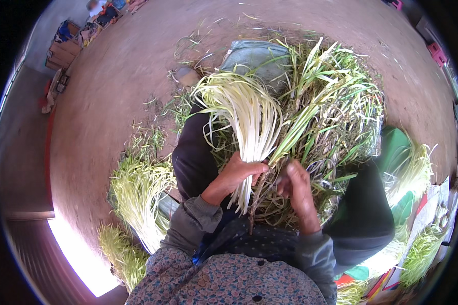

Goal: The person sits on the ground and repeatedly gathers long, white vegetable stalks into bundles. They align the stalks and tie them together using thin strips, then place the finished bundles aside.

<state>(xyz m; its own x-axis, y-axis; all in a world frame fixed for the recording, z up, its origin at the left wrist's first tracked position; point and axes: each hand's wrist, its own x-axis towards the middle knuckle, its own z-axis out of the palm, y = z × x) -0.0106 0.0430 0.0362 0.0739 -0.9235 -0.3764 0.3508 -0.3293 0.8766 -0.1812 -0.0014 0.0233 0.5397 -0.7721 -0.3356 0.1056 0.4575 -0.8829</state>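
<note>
My left hand (241, 173) is closed around the pale stems of a bunch of blanched leafy stalks (253, 126), whose yellow-tipped leaves fan out away from me. Just to its right, a few greener stalks (297, 131) slant up from near the left thumb, with a brown root-like strand hanging below them. My right hand (297, 185) is beside these, slightly blurred, its fingers curled; whether it holds anything cannot be made out. Beyond and below both hands lies a large heap of green and withered stalks (328, 118) between my knees.
Pale stalk bundles lie at my left (139, 202) and at my right (412, 171), the latter by green sheeting. A grey-green sack (257, 57) lies beyond the bunch. Leaf scraps litter the floor. Cardboard (63, 51) and a person (95, 7) are far left; a pink stool (437, 54) is far right.
</note>
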